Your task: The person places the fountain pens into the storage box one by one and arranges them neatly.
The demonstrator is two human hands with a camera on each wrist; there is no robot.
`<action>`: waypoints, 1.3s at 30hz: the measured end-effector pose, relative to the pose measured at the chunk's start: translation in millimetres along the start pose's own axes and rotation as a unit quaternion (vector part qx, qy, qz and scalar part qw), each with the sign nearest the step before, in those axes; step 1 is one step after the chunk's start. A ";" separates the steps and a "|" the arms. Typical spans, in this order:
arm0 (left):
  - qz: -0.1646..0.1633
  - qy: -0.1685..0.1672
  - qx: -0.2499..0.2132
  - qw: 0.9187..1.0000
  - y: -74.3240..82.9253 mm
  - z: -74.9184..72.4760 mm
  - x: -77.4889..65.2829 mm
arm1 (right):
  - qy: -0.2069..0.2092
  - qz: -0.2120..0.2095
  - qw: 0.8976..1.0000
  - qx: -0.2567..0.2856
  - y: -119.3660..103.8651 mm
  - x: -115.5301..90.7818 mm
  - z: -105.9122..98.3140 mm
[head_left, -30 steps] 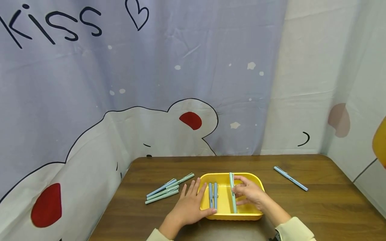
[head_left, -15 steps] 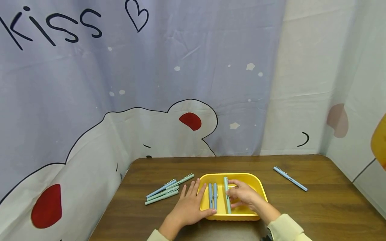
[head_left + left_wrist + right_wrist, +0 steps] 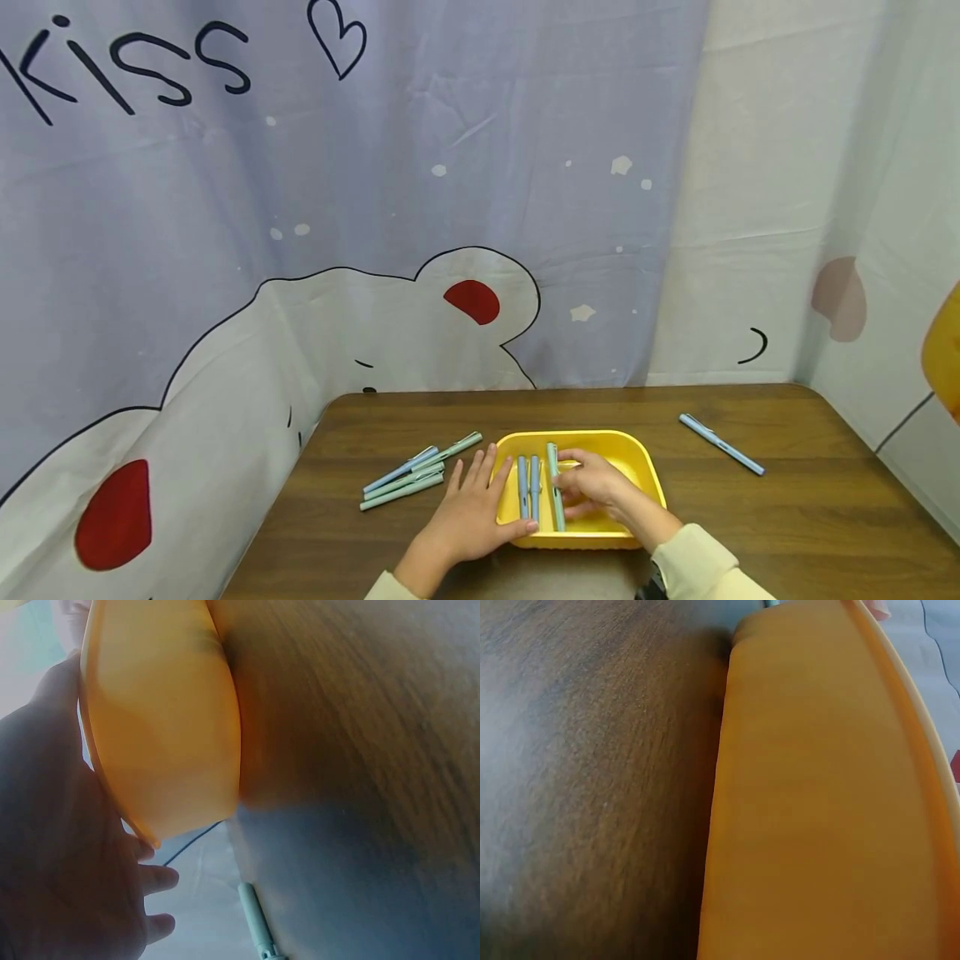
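A yellow plastic tray (image 3: 637,479) sits on the table. Two blue pens (image 3: 523,487) lie side by side at the tray's left end, front to back. To their right, a mint-green pen (image 3: 553,475) stands roughly parallel, pinched in my right hand (image 3: 600,490) inside the tray. My left hand (image 3: 468,517) lies over the tray's left rim with fingers spread and thumb along the front edge. In the left wrist view the left hand (image 3: 67,817) lies along the tray's rim. The right wrist view is mostly filled by the tray's outer wall (image 3: 825,795).
Left of the tray, several green and blue pens (image 3: 405,482) lie in a loose pile. One more blue pen (image 3: 722,444) rests alone on the right of the wooden table (image 3: 817,517). A printed curtain (image 3: 390,183) hangs behind the table's back edge.
My right hand has moved left with the green pen, bringing it closer to the two blue pens. My left hand has stayed in place on the tray.
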State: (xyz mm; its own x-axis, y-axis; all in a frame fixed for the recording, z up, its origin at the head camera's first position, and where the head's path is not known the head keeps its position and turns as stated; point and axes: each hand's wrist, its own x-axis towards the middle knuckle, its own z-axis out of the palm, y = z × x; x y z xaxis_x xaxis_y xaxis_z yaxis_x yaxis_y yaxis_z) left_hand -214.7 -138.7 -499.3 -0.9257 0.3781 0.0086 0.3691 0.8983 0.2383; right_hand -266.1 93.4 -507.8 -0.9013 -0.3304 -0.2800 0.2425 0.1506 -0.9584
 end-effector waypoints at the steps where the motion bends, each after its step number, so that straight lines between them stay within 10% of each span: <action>1: 0.000 0.000 0.000 1.000 0.1 0.0 0.1 | 0.002 0.001 1.000 -0.002 0.2 0.6 0.7; 39: 0.003 0.011 0.006 1.000 -1.0 1.8 0.4 | 0.084 0.008 0.979 -0.184 -6.5 4.5 26.2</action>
State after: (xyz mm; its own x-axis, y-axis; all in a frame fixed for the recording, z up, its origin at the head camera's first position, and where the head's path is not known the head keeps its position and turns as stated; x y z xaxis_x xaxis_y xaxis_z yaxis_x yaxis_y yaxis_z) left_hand -215.3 -139.1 -501.3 -0.9250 0.3787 0.0306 0.3754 0.8987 0.2267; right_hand -262.4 66.5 -504.2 -0.9526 -0.1716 -0.2511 0.1383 0.4906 -0.8603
